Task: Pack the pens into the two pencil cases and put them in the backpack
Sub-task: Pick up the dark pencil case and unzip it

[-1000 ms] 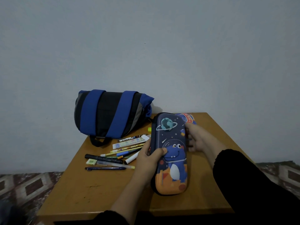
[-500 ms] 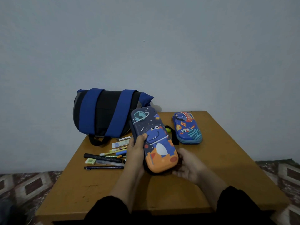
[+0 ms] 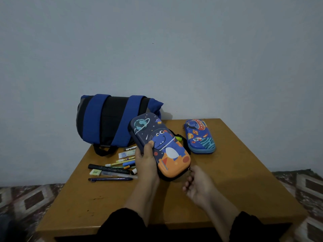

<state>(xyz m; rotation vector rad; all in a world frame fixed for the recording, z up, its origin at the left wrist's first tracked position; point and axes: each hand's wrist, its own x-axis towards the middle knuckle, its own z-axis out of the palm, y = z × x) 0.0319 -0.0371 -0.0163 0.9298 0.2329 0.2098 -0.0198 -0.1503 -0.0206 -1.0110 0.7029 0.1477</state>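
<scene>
Your left hand (image 3: 146, 160) grasps the hard, rounded dinosaur pencil case (image 3: 160, 145), tilted above the wooden table (image 3: 236, 180). Your right hand (image 3: 198, 185) pinches its near end; exact grip unclear. Second glossy case (image 3: 199, 136) lies flat, pens (image 3: 111, 169) scattered beside the soft fabric backpack (image 3: 111, 119).

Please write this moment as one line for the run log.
left hand: grips dinosaur case | right hand: at its near end | pens: unpacked
</scene>
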